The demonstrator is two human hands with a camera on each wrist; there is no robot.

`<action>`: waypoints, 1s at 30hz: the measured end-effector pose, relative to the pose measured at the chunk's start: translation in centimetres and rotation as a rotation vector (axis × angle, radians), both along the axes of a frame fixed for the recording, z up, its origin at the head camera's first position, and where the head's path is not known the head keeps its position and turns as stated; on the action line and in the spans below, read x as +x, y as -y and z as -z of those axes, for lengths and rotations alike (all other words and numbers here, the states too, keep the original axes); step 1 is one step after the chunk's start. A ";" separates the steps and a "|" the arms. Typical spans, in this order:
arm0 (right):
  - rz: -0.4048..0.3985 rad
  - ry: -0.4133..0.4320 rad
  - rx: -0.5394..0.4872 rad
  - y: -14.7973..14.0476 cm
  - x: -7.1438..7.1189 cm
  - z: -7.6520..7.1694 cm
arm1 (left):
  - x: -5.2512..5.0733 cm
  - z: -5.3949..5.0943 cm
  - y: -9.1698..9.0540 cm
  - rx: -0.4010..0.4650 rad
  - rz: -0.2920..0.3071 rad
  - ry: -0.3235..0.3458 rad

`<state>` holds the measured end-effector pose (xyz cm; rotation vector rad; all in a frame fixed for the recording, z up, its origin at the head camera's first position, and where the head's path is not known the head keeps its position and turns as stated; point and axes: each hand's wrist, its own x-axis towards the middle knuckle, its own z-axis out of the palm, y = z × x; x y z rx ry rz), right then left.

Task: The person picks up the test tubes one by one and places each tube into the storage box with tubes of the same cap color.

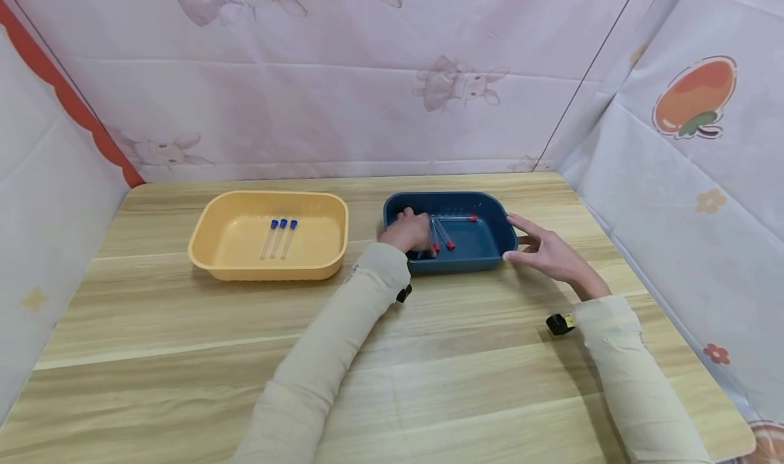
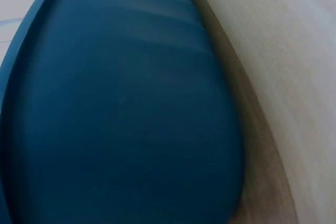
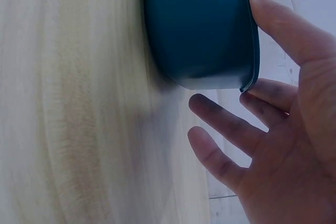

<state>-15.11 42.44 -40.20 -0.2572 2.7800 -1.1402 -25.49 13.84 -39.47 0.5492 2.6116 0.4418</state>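
Inside the blue plastic bin (image 1: 484, 263) lie several clear tubes with red caps, among them one red-capped tube (image 1: 444, 234) beside the left hand. My left hand (image 1: 409, 231) reaches over the near left rim with its fingers down in the bin. Its fingertips are hidden, so whether they hold a tube does not show. The left wrist view has only the bin's outer wall (image 2: 126, 98) close up. At the bin's right end, my right hand (image 1: 548, 252) touches the rim with thumb and fingers spread. In the right wrist view, the thumb (image 3: 286, 24) rests on the bin's edge.
To the left stands a yellow bin (image 1: 269, 273) holding three clear tubes with blue caps (image 1: 283, 223). Both bins are on a wood-grain table (image 1: 184, 355). Printed cloth walls (image 1: 343, 124) enclose the table at the back and sides.
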 end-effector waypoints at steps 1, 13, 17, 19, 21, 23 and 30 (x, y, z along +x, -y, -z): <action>0.000 -0.001 -0.001 0.0 0.0 0.0 | -0.1 0.0 0.0 0.000 0.003 0.002; 0.003 0.002 -0.008 0.0 0.0 0.0 | -1.1 0.1 0.0 -0.035 0.086 0.025; 0.002 0.002 -0.003 0.0 -0.1 0.1 | -1.5 0.2 0.0 -0.052 0.102 0.038; -0.001 0.000 -0.005 0.0 -0.1 0.1 | -1.3 -0.1 0.2 -0.040 0.111 0.045; -0.003 -0.003 -0.003 0.0 -0.1 0.2 | -1.2 -0.4 0.4 -0.028 0.122 0.056; -0.003 -0.004 -0.001 -0.1 -0.1 0.2 | -1.2 -0.5 0.5 -0.020 0.132 0.069; 0.000 -0.001 -0.004 0.0 0.0 0.1 | -1.4 -1.3 1.0 0.024 0.179 0.085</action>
